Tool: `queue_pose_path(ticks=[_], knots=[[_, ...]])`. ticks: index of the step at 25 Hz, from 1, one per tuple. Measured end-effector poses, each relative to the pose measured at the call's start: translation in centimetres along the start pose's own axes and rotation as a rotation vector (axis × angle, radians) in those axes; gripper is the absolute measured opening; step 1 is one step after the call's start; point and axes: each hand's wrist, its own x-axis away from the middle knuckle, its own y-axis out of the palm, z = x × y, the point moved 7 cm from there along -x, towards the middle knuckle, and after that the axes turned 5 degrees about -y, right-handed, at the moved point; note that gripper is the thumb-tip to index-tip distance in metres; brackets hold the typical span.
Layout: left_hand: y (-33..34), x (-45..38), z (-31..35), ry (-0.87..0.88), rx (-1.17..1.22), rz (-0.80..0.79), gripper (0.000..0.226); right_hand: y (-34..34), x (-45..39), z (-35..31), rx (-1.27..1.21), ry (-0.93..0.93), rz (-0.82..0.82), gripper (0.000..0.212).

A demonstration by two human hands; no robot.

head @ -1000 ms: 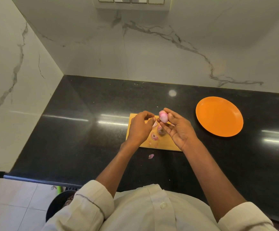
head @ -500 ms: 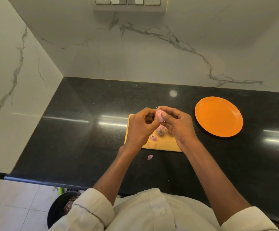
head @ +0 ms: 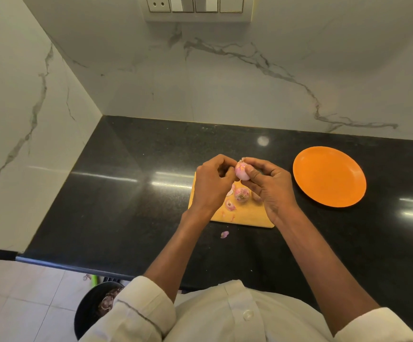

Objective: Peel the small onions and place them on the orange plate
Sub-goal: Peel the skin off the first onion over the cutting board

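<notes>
Now, nearest to us, a pale peel scrap (head: 224, 234) lies on the glossy black counter (head: 116, 208) just in front of the wooden cutting board (head: 247, 217). On the board we see thin pink skin pieces (head: 230, 205) and a second small onion (head: 241, 194), rough at its root end and seemingly waiting its turn. Above the board our hands have closed in since a second ago, when they were slightly apart and the onion sat exposed on the right fingertips. Now the right hand (head: 272, 183) cups the small onion (head: 241, 172) with curled fingers and thumb, and the left hand (head: 211, 183) has its curled fingertips against the bulb's left side, apparently pinching at skin. We judge peeling is resuming on this smooth, pale pink, rounded bulb, with a papery tuft showing at its top. To the right and a little beyond sits the orange plate (head: 328, 176), matte, round and shallow, holding nothing yet. Farthest, veined marble wall (head: 225, 82).
</notes>
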Motion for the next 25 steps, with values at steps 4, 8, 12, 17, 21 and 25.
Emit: queue_pose_path(ticks=[4, 8, 12, 17, 21, 25], knots=[[-0.1, 0.5, 0.4, 0.023, 0.123, -0.090, 0.026, -0.2, -0.4, -0.5, -0.009, -0.011, 0.002, 0.025], [-0.4, 0.2, 1.1, 0.126, 0.079, -0.053, 0.020, 0.0, -0.5, 0.4, -0.229, 0.112, -0.004, 0.026], [-0.1, 0.2, 1.5, 0.161, 0.038, -0.043, 0.011, -0.3, -0.7, 0.3, -0.215, 0.088, 0.019, 0.025], [-0.7, 0.5, 2.1, 0.158, -0.041, 0.115, 0.019, 0.9, -0.3, 0.4, -0.318, 0.092, -0.072, 0.035], [-0.5, 0.9, 2.6, 0.322, -0.172, 0.089, 0.019, 1.6, -0.2, 0.2, -0.276, 0.133, -0.098, 0.029], [-0.1, 1.4, 2.9, 0.402, -0.251, 0.069, 0.019, 1.3, 0.1, 0.2, -0.065, 0.094, -0.021, 0.016]])
